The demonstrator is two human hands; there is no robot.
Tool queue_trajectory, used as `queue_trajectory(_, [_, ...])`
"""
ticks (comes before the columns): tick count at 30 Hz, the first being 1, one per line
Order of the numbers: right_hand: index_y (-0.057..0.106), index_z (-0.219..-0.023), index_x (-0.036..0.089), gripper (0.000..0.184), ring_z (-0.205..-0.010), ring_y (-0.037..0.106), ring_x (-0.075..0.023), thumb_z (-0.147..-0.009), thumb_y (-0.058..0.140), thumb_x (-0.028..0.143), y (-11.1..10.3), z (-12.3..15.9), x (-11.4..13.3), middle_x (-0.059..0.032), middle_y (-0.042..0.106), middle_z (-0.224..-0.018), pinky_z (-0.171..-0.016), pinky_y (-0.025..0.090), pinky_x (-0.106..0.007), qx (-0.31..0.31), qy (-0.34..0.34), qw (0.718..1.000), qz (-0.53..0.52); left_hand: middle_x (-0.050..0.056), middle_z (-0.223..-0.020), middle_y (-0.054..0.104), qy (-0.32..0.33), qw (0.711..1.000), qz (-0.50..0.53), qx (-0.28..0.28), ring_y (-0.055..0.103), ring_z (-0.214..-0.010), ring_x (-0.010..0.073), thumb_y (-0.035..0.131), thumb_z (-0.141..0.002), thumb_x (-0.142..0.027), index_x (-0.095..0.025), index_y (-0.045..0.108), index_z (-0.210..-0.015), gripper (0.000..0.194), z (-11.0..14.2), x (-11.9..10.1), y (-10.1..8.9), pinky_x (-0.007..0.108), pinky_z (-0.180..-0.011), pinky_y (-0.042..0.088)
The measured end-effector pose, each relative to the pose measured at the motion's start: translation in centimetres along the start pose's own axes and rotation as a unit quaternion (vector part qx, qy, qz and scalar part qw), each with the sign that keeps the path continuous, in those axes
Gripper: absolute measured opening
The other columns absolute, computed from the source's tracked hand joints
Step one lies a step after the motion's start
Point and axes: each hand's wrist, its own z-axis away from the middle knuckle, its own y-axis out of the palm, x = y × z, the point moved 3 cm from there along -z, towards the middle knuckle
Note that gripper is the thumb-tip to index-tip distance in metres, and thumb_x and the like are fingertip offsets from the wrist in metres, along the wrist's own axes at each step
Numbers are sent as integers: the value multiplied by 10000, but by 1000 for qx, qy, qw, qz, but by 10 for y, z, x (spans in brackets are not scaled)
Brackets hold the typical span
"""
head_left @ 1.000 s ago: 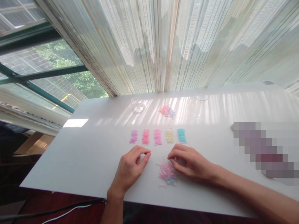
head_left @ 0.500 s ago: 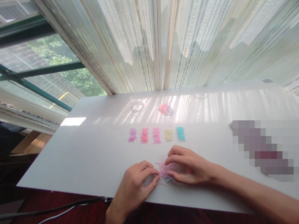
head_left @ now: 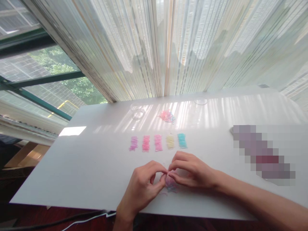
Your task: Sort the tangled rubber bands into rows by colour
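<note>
My left hand and my right hand meet fingertip to fingertip above the near part of the white table. Both are closed in a pinch on a tiny pale pink rubber band, mostly covered by the fingers. Under them lies a loose pile of mixed pink, purple and bluish rubber bands, partly hidden by my right hand. Beyond the hands, small bands lie in a row of separate colour groups: purple, coral pink, pink, pale yellow and teal.
A second mixed heap of bands sits farther back, between a clear round container and a clear round lid-like piece. At right lies a pixelated object. A striped curtain hangs behind the white table.
My left fingertips have lifted slightly from the pile and moved right. My right fingers have closed from a looser pose to meet them at the pink band. The view has shifted slightly.
</note>
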Motion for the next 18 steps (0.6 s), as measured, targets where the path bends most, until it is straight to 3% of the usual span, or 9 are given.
queue_trajectory(6, [700, -933, 182, 146, -719, 603, -145, -1005, 606, 266, -2, -1, -2, -38, 656, -795, -648, 475, -239, -9, 14, 1000, -9, 10, -891, 709, 7, 1000, 15, 5, 545, -629, 109, 649, -921, -109, -223, 715, -977, 143, -5, 2, 2, 225, -589, 463])
queue_trajectory(18, [674, -905, 179, 118, -715, 579, -143, -978, 582, 193, -2, -1, -6, -27, 641, -776, -652, 460, -237, -4, 38, 999, -5, 4, -814, 691, -19, 995, 74, -56, 483, -555, 80, 638, -911, -112, -195, 707, -953, 116, -4, 18, 8, 180, -502, 430])
